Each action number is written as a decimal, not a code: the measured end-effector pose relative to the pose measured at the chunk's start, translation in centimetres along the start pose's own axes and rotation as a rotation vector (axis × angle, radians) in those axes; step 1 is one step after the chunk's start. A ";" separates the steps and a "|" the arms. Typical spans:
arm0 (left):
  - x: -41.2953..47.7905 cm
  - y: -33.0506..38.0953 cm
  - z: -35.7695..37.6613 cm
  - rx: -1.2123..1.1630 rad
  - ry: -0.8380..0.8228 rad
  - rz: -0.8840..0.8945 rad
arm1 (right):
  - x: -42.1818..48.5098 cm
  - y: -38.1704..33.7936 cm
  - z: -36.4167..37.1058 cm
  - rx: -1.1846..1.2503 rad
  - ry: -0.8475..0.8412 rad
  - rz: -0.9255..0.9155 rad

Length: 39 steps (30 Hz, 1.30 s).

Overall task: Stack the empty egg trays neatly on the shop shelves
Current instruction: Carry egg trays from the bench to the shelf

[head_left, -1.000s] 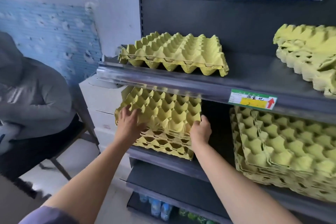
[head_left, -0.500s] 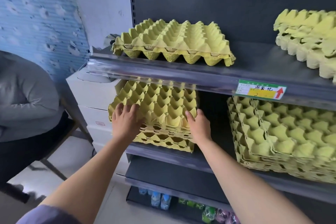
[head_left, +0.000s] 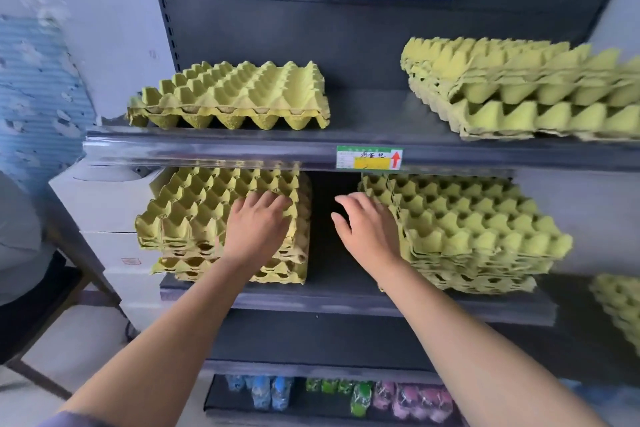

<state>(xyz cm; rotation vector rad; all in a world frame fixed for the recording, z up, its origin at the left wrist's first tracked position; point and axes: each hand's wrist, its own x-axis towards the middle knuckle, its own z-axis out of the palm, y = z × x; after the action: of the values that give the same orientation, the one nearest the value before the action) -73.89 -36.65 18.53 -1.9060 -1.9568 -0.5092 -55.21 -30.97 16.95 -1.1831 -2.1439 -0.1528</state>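
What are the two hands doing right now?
Left hand: open, flat on the left tray stack, holding nothing.
Right hand: open, beside the right tray stack, holding nothing.

Red arrow on shelf-edge price label (head_left: 369, 158)

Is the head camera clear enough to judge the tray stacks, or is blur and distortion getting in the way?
Head view: centre is sharp, both hands and the left stack crisp; the upper right stack smears near the edge; wide-angle bends the shelf uprights; glare streaks the upper shelf rail.

Left hand (head_left: 254, 230) flat on tray stack (head_left: 194, 218)
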 end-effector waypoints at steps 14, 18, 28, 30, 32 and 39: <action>1.4 34.6 -4.0 -0.212 0.166 0.476 | -15.5 25.6 -23.8 -0.358 0.186 0.073; 2.1 43.9 -2.6 -0.295 0.149 0.618 | -20.6 33.1 -28.6 -0.460 0.196 0.190; 7.8 64.5 5.7 -0.458 0.065 0.834 | -27.2 51.8 -34.8 -0.589 0.060 0.457; 9.7 68.5 7.6 -0.462 0.031 0.876 | -27.7 55.9 -35.7 -0.607 0.008 0.512; 11.4 72.0 9.1 -0.450 -0.038 0.925 | -28.3 59.6 -36.5 -0.624 -0.085 0.571; 14.5 83.7 15.1 -0.408 -0.284 1.012 | -31.3 71.6 -39.3 -0.596 -0.364 0.758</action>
<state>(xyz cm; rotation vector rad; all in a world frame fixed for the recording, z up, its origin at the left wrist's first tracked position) 9.32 -14.48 13.07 -2.9923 -0.7825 -0.3387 32.12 -27.39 12.97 -2.4457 -1.8159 -0.2572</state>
